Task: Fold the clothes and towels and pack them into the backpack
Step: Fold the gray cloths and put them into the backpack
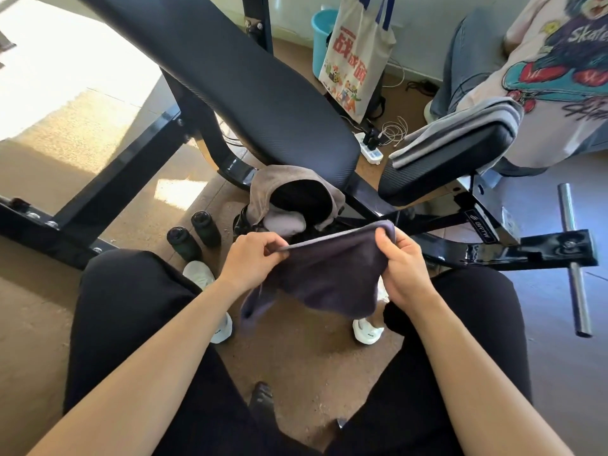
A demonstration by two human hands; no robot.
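Observation:
A dark purple-grey towel (329,274) hangs folded between my hands over my knees. My left hand (253,258) pinches its top edge at the left, and my right hand (403,268) grips its top right corner. Just beyond the towel, on the floor under the bench, stands the open brown-grey backpack (263,189) with a pale folded cloth (284,222) showing in its mouth. A folded grey towel (460,133) lies on the bench seat pad at the right. A pink printed T-shirt (559,77) lies at the far right.
A black weight bench (237,87) slants across the view, its steel frame and chrome pegs (572,258) to the right. Two dark bottles (194,235) stand on the floor at the left. A tote bag (358,54), a blue bucket and a power strip sit behind.

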